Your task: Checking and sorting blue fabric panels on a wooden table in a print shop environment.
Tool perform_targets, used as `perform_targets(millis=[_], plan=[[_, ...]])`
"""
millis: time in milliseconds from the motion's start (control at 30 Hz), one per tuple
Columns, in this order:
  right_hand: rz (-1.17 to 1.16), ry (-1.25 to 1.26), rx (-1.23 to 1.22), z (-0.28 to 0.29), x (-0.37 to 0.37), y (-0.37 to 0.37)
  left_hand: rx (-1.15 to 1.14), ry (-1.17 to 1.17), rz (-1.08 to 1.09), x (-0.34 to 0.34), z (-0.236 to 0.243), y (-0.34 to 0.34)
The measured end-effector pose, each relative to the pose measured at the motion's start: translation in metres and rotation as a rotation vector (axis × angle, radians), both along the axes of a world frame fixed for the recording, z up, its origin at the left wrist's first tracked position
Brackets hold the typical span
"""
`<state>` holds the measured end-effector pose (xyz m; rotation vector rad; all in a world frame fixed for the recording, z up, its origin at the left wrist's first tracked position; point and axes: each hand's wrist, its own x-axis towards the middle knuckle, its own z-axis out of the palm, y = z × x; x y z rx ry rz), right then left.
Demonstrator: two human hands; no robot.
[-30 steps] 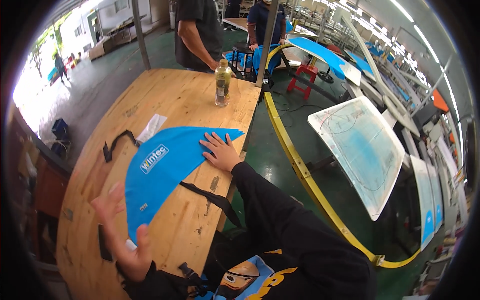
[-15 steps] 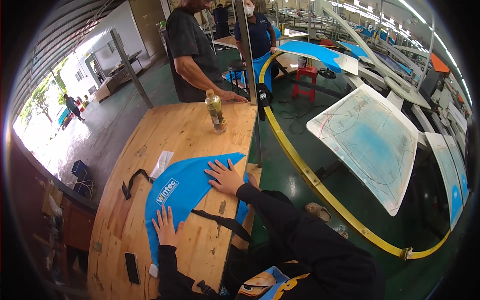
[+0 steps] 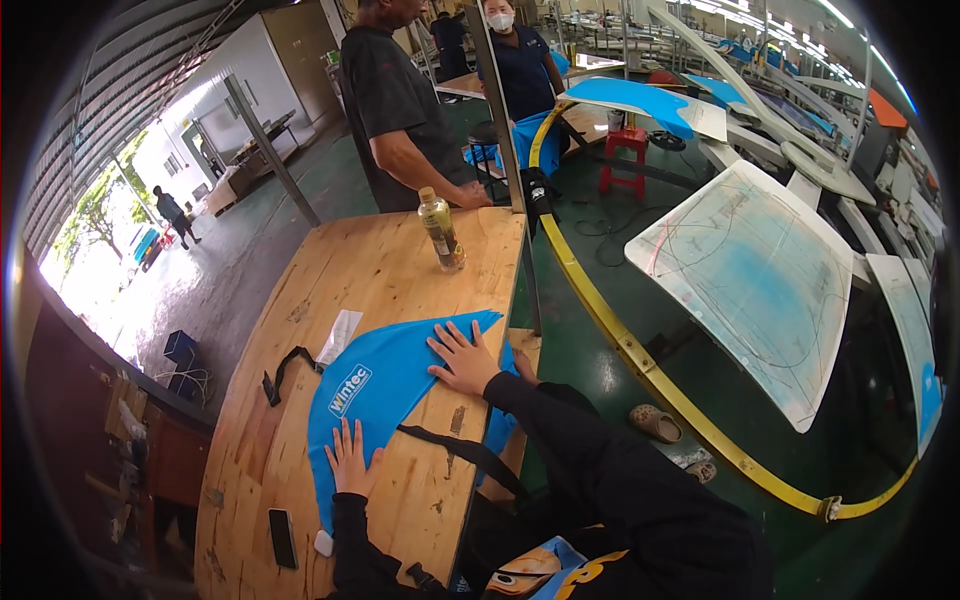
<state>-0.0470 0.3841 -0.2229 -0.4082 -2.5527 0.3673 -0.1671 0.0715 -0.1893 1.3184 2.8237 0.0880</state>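
Across the near half of a pale, knot-marked wooden worktop [image 3: 400, 290] lies a bright blue, crescent-like piece of fabric [image 3: 400, 370] with a white printed label, its pointed far tip just beside the right edge. Both hands are spread wide and flat, with no grip closed on anything: the left hand [image 3: 352, 462] presses on the cloth just near of the label, and the right hand [image 3: 465, 362] rests its fingers near the far tip. A long black fabric strap [image 3: 465, 448] runs from the near edge of the cloth over the worktop's right edge; if the sleeve or body caught it, the piece could be dragged askew. Uneven pressure from the two palms might also push a wrinkle into the cloth between them. To the left, a shorter twisted black strap [image 3: 285, 370] and a white paper slip [image 3: 340, 335] lie against the far-left margin, where a sideways sweep could fold them underneath. Near the left forearm, a small white rounded case [image 3: 323, 543] sits just beside the cloth's near tip and could be knocked, with a dark-screened phone [image 3: 283, 538] to its left. Farther off stands a clear plastic bottle with a yellow cap [image 3: 441, 230]; a careless tug on the worktop could tip it toward the cloth.
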Motion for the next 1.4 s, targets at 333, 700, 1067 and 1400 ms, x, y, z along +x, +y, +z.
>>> perform_targets(millis=[333, 700, 1067, 1400], plan=[[0.005, -0.022, -0.015, 0.004, 0.001, -0.001, -0.001, -0.024, 0.004, -0.002, 0.002, 0.0], [-0.011, -0.113, -0.009, 0.007, 0.004, -0.001, 0.033, 0.003, -0.022, -0.003, -0.006, -0.003], [0.016, -0.088, -0.011, 0.007, 0.0, -0.002, 0.022, -0.019, -0.013, -0.003, 0.0, -0.004], [0.007, -0.046, -0.009, 0.006, 0.003, -0.001, 0.068, 0.071, -0.048, -0.008, -0.012, -0.005]])
